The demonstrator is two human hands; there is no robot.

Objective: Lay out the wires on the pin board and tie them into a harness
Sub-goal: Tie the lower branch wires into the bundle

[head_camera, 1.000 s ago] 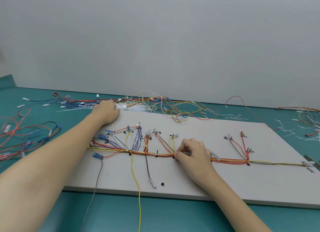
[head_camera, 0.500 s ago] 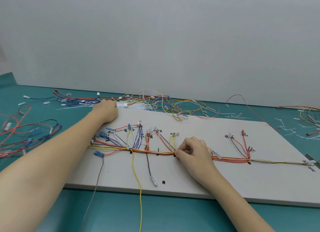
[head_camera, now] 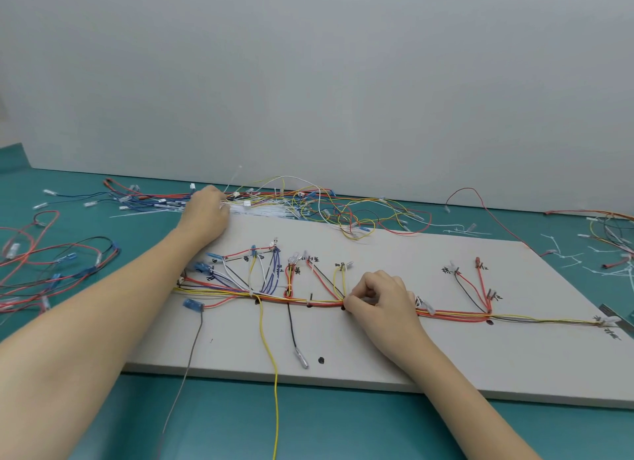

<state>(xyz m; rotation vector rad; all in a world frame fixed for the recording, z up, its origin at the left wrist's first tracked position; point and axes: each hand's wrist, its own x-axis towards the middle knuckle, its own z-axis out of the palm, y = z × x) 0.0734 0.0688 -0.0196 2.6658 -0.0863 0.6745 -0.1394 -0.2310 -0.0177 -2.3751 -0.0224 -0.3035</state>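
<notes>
A white pin board (head_camera: 394, 353) lies flat on the teal bench (head_camera: 308, 425), its near edge running parallel to the bench's near edge. Along the board's middle runs the harness trunk (head_camera: 302, 301), a bundle of red, orange and yellow wires stretching from the board's left edge toward its right end. Short branches rise from the trunk toward the far edge, ending in blue and clear terminals beside handwritten marks. A yellow wire (head_camera: 271, 356) and a grey wire (head_camera: 190, 356) drop from the trunk over the near edge of the board and onto the bench; a black wire (head_camera: 291, 329) ends in a metal tip on the board.

The right hand (head_camera: 380, 302) rests on the board at the trunk's middle, its fingers curled and pinching the bundle at a black dot mark. The left hand (head_camera: 206, 212) reaches to the board's far left corner, where it lies on a pile of white cable ties (head_camera: 267, 211); one tie sticks up from its fingers, which seem closed on it, though the grip itself is hidden.

Behind the board, along the bench's far edge, sits a tangle of loose wires (head_camera: 343, 209). More loose wires (head_camera: 51, 264) lie near the bench's left edge, and cut tie ends (head_camera: 566, 257) are scattered toward the right edge.
</notes>
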